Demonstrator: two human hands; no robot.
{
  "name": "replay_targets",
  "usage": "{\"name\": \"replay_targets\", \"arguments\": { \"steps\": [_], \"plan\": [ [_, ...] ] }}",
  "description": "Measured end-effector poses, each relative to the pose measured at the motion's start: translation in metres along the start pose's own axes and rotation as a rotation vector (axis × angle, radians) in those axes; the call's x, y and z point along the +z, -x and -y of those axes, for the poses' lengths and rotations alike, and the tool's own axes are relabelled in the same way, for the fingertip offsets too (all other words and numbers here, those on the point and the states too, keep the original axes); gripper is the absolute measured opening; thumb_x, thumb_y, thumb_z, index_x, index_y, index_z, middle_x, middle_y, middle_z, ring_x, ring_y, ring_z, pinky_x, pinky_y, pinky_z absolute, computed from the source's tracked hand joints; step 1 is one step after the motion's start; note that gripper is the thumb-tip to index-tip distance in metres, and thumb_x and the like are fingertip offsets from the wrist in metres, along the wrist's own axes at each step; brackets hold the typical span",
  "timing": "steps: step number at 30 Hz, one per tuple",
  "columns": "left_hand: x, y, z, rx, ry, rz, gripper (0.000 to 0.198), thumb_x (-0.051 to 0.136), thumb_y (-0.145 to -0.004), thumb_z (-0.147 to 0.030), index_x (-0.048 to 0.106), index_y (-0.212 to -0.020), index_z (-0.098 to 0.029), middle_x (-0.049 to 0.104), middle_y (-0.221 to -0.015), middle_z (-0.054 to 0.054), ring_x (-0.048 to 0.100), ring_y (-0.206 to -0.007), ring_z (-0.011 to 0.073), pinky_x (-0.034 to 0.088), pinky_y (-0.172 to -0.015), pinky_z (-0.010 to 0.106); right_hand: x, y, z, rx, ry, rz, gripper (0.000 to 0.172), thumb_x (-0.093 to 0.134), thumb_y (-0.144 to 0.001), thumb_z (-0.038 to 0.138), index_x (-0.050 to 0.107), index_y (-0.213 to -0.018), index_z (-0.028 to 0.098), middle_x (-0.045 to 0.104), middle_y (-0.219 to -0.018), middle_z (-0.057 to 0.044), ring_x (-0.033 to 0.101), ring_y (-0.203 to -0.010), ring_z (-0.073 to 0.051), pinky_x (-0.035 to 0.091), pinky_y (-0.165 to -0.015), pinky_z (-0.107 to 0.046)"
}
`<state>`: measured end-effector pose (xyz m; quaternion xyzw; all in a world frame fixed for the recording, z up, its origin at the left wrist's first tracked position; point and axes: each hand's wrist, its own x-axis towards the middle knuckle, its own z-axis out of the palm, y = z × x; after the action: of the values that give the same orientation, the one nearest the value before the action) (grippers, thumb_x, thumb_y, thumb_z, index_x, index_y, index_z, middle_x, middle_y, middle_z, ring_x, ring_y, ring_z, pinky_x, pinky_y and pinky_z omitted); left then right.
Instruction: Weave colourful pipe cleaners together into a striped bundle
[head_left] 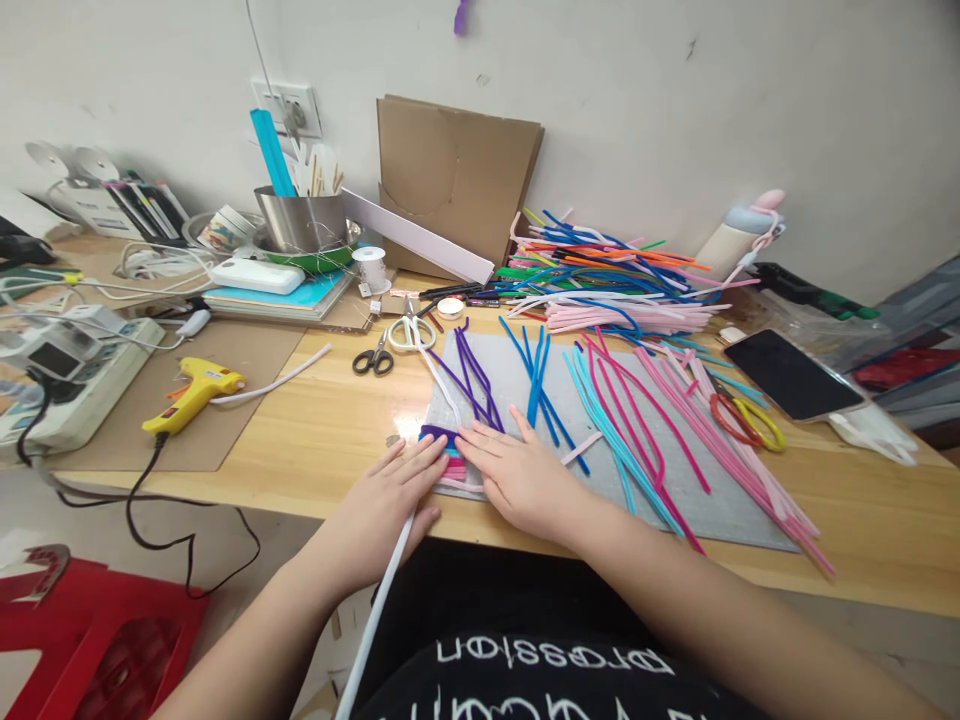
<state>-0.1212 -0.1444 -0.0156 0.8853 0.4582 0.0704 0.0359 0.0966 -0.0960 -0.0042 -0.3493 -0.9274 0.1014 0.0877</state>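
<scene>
My left hand point(390, 508) and my right hand point(525, 472) lie nearly flat at the table's front edge, fingertips close together. Both press on a small striped piece of pipe cleaners point(455, 467) in purple, blue and pink, partly covered by the fingers. A long white pipe cleaner point(375, 615) comes out beneath my left hand and hangs toward my lap. Another white one point(445, 391) runs up from the piece. Purple pipe cleaners point(474, 375) lie just beyond my fingers, and blue ones point(537, 380) fan out on the grey mat point(720, 495).
Light blue point(604, 415) and pink pipe cleaners point(739, 450) cover the mat's right side. Scissors point(373, 357) lie behind my hands. At left are a yellow glue gun point(193, 393) and a power strip point(97, 385). A phone point(793, 373) rests at right; a pipe-cleaner heap point(622, 270) lies behind.
</scene>
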Motion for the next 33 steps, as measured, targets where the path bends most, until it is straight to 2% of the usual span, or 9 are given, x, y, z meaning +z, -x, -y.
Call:
{"name": "replay_targets", "arguments": {
  "steps": [5, 8, 13, 16, 18, 20, 25, 29, 33],
  "plan": [
    [0.001, -0.003, -0.002, -0.011, 0.010, -0.006, 0.071, 0.037, -0.086, -0.054, 0.014, -0.144, -0.021, 0.021, -0.150, 0.005, 0.020, -0.137, 0.0220, 0.016, -0.113, 0.043, -0.001, 0.000, 0.004, -0.019, 0.062, -0.006, 0.047, 0.034, -0.088, 0.023, 0.041, -0.135, 0.017, 0.040, -0.140, -0.005, 0.033, -0.132, -0.018, -0.006, -0.113, -0.047],
    [0.002, -0.004, -0.003, -0.004, -0.011, -0.006, 0.079, 0.037, -0.082, -0.063, 0.013, -0.144, -0.020, 0.017, -0.151, 0.006, 0.014, -0.138, 0.0256, 0.012, -0.113, 0.046, 0.000, 0.002, 0.006, -0.019, 0.066, -0.010, 0.047, 0.033, -0.089, 0.025, 0.041, -0.135, 0.016, 0.040, -0.141, -0.005, 0.032, -0.132, -0.018, -0.006, -0.113, -0.046],
    [0.003, -0.003, 0.000, 0.019, 0.004, 0.014, 0.103, 0.045, -0.067, -0.075, 0.009, -0.145, -0.017, 0.014, -0.151, 0.009, 0.014, -0.138, 0.0282, 0.012, -0.112, 0.046, 0.002, 0.005, 0.003, -0.012, 0.007, -0.003, 0.047, 0.030, -0.091, 0.028, 0.038, -0.136, 0.016, 0.037, -0.142, -0.006, 0.031, -0.133, -0.018, 0.000, -0.113, -0.048],
    [0.002, -0.003, 0.002, 0.013, 0.015, 0.030, 0.102, 0.054, -0.067, -0.068, 0.008, -0.144, -0.020, 0.014, -0.151, 0.007, 0.016, -0.138, 0.0268, 0.013, -0.112, 0.045, 0.001, 0.004, -0.002, 0.057, -0.046, -0.062, 0.049, 0.027, -0.090, 0.023, 0.035, -0.138, 0.014, 0.037, -0.142, -0.008, 0.032, -0.133, -0.018, 0.009, -0.113, -0.048],
    [0.002, -0.003, 0.003, 0.002, 0.028, 0.040, 0.099, 0.058, -0.068, -0.061, 0.009, -0.144, -0.021, 0.015, -0.151, 0.006, 0.017, -0.138, 0.0258, 0.014, -0.113, 0.044, -0.002, 0.003, -0.004, 0.146, -0.041, -0.161, 0.052, 0.028, -0.088, 0.018, 0.032, -0.139, 0.010, 0.036, -0.143, -0.011, 0.030, -0.133, -0.019, 0.012, -0.112, -0.049],
    [0.002, -0.003, 0.003, -0.005, 0.040, 0.044, 0.098, 0.061, -0.068, -0.056, 0.009, -0.144, -0.022, 0.015, -0.152, 0.006, 0.017, -0.138, 0.0254, 0.014, -0.113, 0.044, -0.004, 0.002, -0.001, 0.173, -0.020, -0.199, 0.053, 0.028, -0.087, 0.017, 0.030, -0.139, 0.009, 0.032, -0.144, -0.012, 0.027, -0.135, -0.020, 0.012, -0.112, -0.049],
    [0.003, -0.003, 0.005, -0.005, 0.055, 0.070, 0.101, 0.064, -0.065, -0.048, 0.007, -0.144, -0.021, 0.012, -0.152, 0.006, 0.013, -0.139, 0.0244, 0.011, -0.113, 0.044, 0.002, 0.002, 0.020, 0.038, 0.016, -0.062, 0.054, 0.029, -0.091, 0.032, 0.028, -0.140, 0.009, 0.025, -0.148, -0.011, 0.019, -0.137, -0.021, 0.010, -0.113, -0.048],
    [0.003, -0.003, 0.006, 0.006, 0.092, 0.077, 0.098, 0.063, -0.067, -0.044, 0.007, -0.144, -0.022, 0.012, -0.152, 0.005, 0.013, -0.139, 0.0242, 0.010, -0.113, 0.044, 0.017, 0.004, 0.028, 0.010, 0.026, 0.013, 0.076, 0.028, -0.088, 0.058, 0.024, -0.141, 0.004, 0.018, -0.149, -0.017, 0.013, -0.138, -0.026, 0.011, -0.113, -0.048],
    [-0.002, -0.004, 0.011, 0.047, 0.171, 0.130, 0.099, 0.063, -0.068, -0.045, 0.005, -0.145, -0.023, 0.008, -0.152, 0.006, 0.011, -0.139, 0.0253, 0.007, -0.113, 0.045, 0.023, 0.005, 0.027, 0.000, 0.045, 0.041, 0.087, 0.028, -0.083, 0.066, 0.022, -0.141, 0.001, 0.017, -0.148, -0.019, 0.010, -0.138, -0.028, 0.008, -0.114, -0.045]
  ]
}}
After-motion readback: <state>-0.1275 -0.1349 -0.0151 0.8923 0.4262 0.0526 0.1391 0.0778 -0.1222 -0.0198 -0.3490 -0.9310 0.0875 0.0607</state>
